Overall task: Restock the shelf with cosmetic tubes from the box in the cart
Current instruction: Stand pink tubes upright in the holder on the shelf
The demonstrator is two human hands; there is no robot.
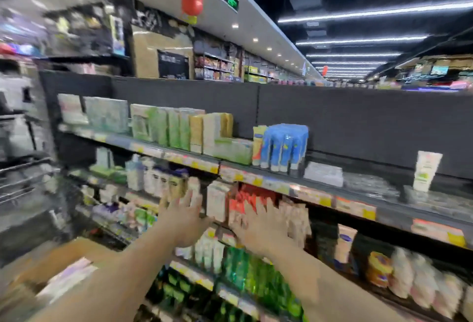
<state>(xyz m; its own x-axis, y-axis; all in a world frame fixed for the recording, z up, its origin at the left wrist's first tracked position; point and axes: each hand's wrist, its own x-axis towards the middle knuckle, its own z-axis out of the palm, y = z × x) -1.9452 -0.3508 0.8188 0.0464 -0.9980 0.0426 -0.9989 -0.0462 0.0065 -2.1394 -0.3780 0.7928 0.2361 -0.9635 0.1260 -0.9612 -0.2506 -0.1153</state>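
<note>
Two bare forearms fill the lower middle of the frame, reaching up and away toward the shelf (302, 188). At lower left sits the box (61, 278), brown card with pale packs showing in it, close under the left arm; motion blur hides whether those are the cosmetic tubes. Further in, the left hand (185, 219) has its fingers spread and straight against a row of pale cartons at centre frame, holding nothing. Just beside it, the right hand (258, 232) is likewise splayed flat against red and pink packs (245, 201), apparently pressing or squaring them, probably to make room. Beyond, on the upper tier right of centre, blue tubes (284, 146) stand upright on their caps in a tight cluster, and a lone white tube (426, 171) stands well apart at right, with bare shelf between.
</note>
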